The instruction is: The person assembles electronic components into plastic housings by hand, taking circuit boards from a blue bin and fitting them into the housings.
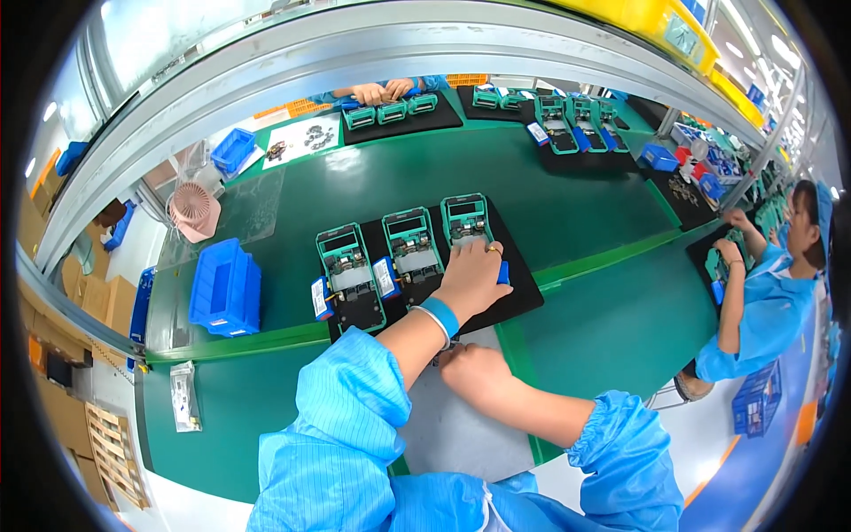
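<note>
Three green device housings lie on a black mat [523, 306]: the left housing [348, 266], the middle housing [410, 248] and the right housing [464, 213]. Each has exposed inner parts. My left hand [472, 279] reaches over the right housing and grips it, hiding its lower part. A blue pack [503, 273] shows just right of those fingers. Closed and curled, my right hand [479, 377] is at the mat's near edge, below the left wrist; what it may hold is hidden. Two blue packs with white labels, a left pack [322, 298] and a middle pack [386, 277], lie beside the other housings.
Blue bins [226, 288] stand left of the mat, near a pink fan [194, 211]. A clear bag [184, 397] lies at the near left. More housings [576, 124] sit on far mats. A co-worker's hands [383, 91] show opposite; another person [762, 284] works at right.
</note>
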Demonstrator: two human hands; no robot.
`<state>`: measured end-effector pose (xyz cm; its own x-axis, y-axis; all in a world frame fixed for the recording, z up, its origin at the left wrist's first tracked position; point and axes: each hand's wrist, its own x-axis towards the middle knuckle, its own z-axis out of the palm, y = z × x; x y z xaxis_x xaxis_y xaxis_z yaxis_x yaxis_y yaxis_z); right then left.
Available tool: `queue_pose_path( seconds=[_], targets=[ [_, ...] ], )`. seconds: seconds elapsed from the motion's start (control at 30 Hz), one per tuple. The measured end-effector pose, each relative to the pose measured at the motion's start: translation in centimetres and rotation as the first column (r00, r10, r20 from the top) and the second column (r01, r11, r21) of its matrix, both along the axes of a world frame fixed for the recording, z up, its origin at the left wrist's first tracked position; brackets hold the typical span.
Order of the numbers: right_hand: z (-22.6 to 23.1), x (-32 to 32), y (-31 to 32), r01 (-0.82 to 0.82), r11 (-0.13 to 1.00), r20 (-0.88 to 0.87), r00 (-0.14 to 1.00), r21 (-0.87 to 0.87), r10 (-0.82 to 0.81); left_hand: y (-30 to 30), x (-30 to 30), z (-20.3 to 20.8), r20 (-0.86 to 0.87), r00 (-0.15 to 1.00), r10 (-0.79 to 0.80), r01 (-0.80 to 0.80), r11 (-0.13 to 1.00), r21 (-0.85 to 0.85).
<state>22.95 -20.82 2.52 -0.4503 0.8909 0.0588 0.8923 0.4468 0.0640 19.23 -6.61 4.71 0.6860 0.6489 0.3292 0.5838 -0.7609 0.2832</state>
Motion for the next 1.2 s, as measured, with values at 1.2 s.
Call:
queue_pose_path(
  seconds=[1.2],
  targets=[
    [1.1, 14.5, 15.6, -0.155, 0.86, -0.011, 0.983, 0.486, 0.183, -1.7, -2.4, -2.4, -0.085, 0.991, -0.1, 0.105, 0.993, 0.056]
  ],
)
